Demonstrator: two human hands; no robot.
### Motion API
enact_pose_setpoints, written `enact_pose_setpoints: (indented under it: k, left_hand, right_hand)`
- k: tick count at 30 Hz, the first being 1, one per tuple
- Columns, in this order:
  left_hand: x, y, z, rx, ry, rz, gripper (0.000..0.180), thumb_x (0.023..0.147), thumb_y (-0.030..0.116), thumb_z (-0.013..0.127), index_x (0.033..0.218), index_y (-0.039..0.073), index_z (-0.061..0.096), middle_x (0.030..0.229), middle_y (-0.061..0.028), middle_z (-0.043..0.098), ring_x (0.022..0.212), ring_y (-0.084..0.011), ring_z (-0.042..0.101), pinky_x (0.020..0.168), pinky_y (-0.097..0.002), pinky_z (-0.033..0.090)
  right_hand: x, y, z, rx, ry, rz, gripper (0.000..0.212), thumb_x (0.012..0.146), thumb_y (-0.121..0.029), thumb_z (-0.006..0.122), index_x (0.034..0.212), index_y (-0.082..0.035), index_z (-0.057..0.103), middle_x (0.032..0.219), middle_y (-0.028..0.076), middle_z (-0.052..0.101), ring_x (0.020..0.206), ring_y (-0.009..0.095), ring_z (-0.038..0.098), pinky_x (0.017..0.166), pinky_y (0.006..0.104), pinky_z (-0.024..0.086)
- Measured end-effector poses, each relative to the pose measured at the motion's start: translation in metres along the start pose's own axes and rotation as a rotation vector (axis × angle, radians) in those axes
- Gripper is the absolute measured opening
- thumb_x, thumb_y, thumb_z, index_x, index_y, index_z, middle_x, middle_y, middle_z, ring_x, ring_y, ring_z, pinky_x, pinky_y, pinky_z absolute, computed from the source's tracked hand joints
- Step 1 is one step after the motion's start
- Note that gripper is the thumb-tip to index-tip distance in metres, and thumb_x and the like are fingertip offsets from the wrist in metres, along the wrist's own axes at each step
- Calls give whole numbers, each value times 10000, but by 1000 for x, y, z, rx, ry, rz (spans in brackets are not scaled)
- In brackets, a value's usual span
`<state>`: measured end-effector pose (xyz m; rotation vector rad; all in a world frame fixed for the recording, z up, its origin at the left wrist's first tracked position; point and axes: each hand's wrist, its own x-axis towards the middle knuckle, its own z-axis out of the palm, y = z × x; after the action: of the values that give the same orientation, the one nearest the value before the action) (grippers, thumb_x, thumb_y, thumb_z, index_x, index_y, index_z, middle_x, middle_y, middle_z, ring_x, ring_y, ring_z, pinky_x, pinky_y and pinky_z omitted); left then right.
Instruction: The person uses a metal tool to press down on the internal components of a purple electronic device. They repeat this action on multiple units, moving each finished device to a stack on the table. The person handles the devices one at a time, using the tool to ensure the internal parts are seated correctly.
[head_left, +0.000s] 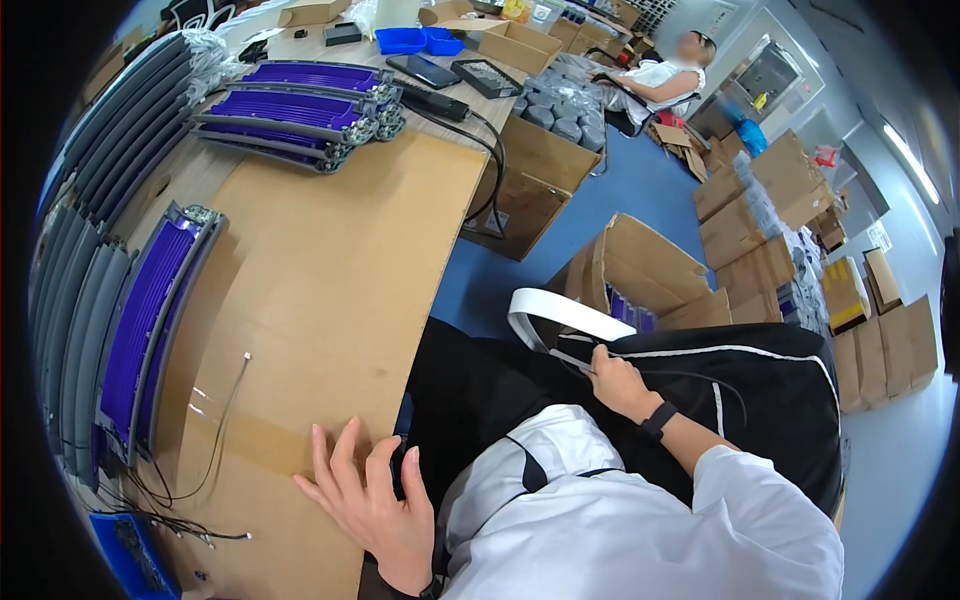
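Observation:
My left hand (375,505) rests at the edge of the brown tabletop (310,300), fingers spread and nothing visible in its grasp. Off to the right, my right hand (622,382) is closed on the lower end of a white curved band (570,312), which loops out beside black fabric with white piping (740,375). A thin dark cord (725,385) trails over that fabric. Nearest the left hand lies a thin cable with a small white plug (238,400). Farther left stands a curved purple-and-grey panel (158,330), with dark wires at its lower end.
More purple panels (290,115) are stacked at the back of the table, beside rows of grey curved covers (130,120). A blue bin (130,555) sits at the near left corner. Open cardboard boxes (640,265) stand on the blue floor. A person (660,85) sits far off.

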<state>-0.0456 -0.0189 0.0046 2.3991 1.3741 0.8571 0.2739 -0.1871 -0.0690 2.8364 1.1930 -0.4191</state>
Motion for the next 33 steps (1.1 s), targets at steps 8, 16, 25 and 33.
enact_pose_setpoints:
  k: [8,16,25,33]
  left_hand:
    - [2,4,1,37,-19,-5,98,887,209,666,956,140,654,1277,-87,589,1339,-388,433,1079,-704,184]
    - [2,4,2,55,-21,-6,106,884,215,670,956,140,651,1285,-88,589,1332,-396,441,1079,-707,184]
    - [3,9,0,24,7,0,104,867,225,682,939,154,658,1254,-89,602,1306,-400,467,1073,-719,188]
    - [11,16,-4,22,20,-8,134,841,222,714,941,146,668,1192,-81,613,1257,-384,498,1071,-714,188]
  right_hand:
    - [0,18,28,-17,-36,193,437,904,-167,600,1199,111,435,858,337,664,848,497,668,773,554,547]
    - [2,19,37,-110,-27,232,409,830,-34,551,1204,120,489,899,311,681,851,450,694,770,534,563]
    - [-36,114,177,131,-1221,59,408,846,-300,655,1134,-12,659,1161,154,659,967,210,653,788,366,508]
    - [-63,97,116,266,-1349,302,274,888,-320,575,764,-81,621,722,41,552,572,151,463,511,327,334]
